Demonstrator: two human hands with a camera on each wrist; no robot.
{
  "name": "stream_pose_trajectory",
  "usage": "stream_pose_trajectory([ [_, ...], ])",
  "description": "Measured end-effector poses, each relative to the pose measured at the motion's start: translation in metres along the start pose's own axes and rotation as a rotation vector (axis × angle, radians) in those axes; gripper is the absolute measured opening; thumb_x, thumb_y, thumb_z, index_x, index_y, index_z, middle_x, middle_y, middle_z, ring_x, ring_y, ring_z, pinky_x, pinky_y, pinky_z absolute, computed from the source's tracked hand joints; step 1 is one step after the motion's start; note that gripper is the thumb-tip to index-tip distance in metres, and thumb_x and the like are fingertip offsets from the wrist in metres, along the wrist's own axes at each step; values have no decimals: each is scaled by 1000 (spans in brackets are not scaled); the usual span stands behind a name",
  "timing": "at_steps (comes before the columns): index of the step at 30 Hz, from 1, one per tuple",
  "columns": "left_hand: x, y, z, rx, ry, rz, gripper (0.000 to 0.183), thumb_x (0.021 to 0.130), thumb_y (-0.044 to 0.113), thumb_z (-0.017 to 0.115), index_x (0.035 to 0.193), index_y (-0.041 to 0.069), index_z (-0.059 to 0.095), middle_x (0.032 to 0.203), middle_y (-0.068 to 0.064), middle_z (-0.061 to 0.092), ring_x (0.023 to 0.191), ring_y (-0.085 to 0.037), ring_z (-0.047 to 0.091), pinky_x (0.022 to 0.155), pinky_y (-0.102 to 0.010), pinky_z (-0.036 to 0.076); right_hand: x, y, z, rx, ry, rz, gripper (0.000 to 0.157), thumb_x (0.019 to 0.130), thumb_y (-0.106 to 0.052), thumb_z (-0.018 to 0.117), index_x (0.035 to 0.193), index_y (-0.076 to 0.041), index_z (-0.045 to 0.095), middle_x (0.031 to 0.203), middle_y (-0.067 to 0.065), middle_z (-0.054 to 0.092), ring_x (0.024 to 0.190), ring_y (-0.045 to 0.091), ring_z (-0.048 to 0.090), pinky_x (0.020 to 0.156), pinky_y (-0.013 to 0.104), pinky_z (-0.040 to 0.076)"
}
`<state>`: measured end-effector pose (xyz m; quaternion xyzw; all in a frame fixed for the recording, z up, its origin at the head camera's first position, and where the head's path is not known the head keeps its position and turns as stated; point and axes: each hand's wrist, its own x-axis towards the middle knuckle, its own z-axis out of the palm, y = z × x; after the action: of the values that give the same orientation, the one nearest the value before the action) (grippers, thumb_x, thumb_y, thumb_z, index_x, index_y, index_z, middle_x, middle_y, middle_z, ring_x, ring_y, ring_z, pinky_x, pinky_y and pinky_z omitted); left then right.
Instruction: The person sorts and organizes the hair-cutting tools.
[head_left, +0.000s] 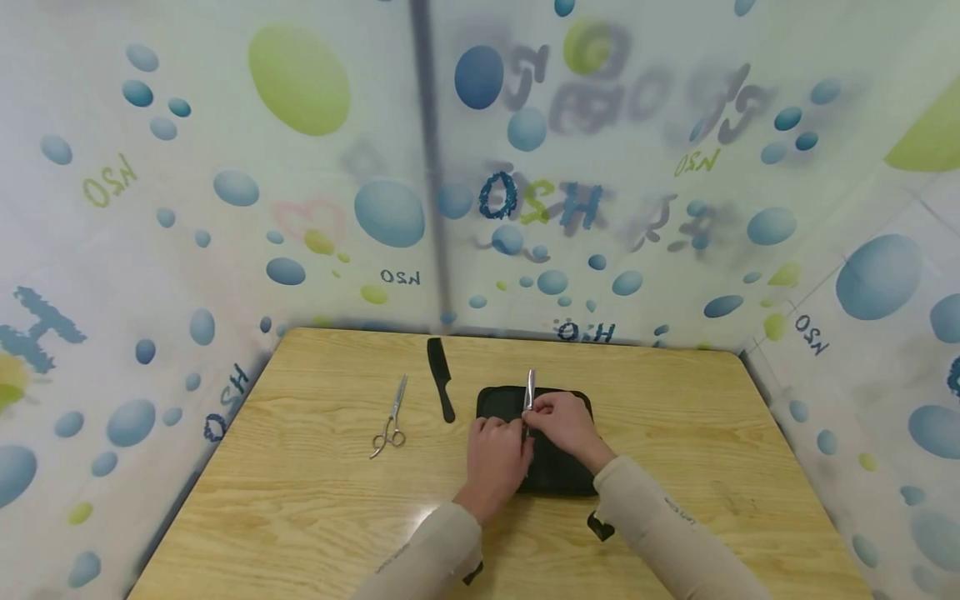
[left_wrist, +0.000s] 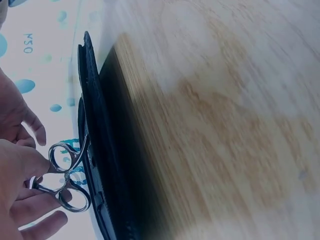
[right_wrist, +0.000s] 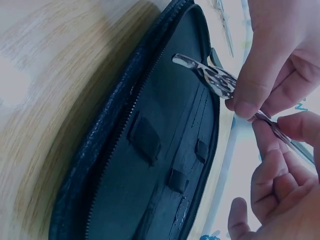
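My left hand [head_left: 498,462] pinches a pair of silver scissors [head_left: 531,387] near the finger rings, thumb on top. In the left wrist view the two rings [left_wrist: 62,155] show beside the fingers. Farther along, toward the blades, my right hand [head_left: 566,425] pinches the same scissors between thumb and finger. The blades point away from me. Beneath both hands lies an open black zippered case [head_left: 562,471], its inside fitted with small elastic loops [right_wrist: 146,139]. The scissors' handles overlap the case's far edge in the right wrist view.
Left of the case, a black comb [head_left: 442,383] lies on the wooden table [head_left: 300,500]. A second pair of scissors [head_left: 392,425], with spread finger rings, is farther left. Patterned walls [head_left: 390,125] stand behind the table and along both sides.
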<state>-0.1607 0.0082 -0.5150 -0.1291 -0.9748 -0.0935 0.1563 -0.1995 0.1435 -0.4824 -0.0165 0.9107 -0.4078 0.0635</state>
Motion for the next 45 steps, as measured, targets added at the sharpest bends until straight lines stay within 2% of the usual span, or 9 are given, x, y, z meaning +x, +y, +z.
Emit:
stream_pose_trajectory([
  [7,2,-5,2,-8,4,24,26,88,38,70,95,13,73,80,1,75,81,-16,66,84,-37,49,-2,0,-1,9,5,-27,12,86,-25,72,81,-14,74,82,-1,75,76,10,65,67,29,51],
  [13,4,-8,-3,-14,-37,28,25,88,38,70,96,14,72,80,1,75,81,-16,66,83,-36,48,-2,1,0,27,-5,-27,12,88,-24,71,83,-13,74,83,-1,75,81,13,69,73,34,54],
  [24,7,-17,-4,-24,-58,38,20,86,36,71,92,16,73,76,2,73,76,-16,64,84,-38,48,0,7,-1,45,-56,-47,11,89,-24,71,88,-13,74,84,-1,75,79,11,67,74,33,54],
  [29,9,-22,-5,-11,-82,36,20,84,35,73,90,16,72,74,2,71,73,-17,64,86,-41,49,3,15,-3,12,-58,-52,10,89,-21,71,92,-12,74,87,0,73,79,11,66,74,33,55],
  [34,15,-29,-6,20,-185,8,22,86,37,70,95,17,72,76,2,71,75,-18,65,93,-43,48,4,25,-6,-14,-63,-77,11,90,-16,70,97,-8,73,89,2,73,79,11,65,73,32,55],
  [37,19,-34,-7,40,-234,-8,21,86,37,70,91,17,71,73,2,69,73,-18,64,95,-43,47,3,29,-9,-43,-57,-96,13,89,-13,69,99,-5,72,88,3,72,77,12,64,71,32,54],
  [45,24,-52,-4,63,-231,-9,19,84,34,71,79,15,67,69,2,67,67,-16,62,89,-43,46,1,39,-17,-158,-29,-67,13,89,-16,69,100,-10,72,88,0,72,76,11,62,72,34,53],
])
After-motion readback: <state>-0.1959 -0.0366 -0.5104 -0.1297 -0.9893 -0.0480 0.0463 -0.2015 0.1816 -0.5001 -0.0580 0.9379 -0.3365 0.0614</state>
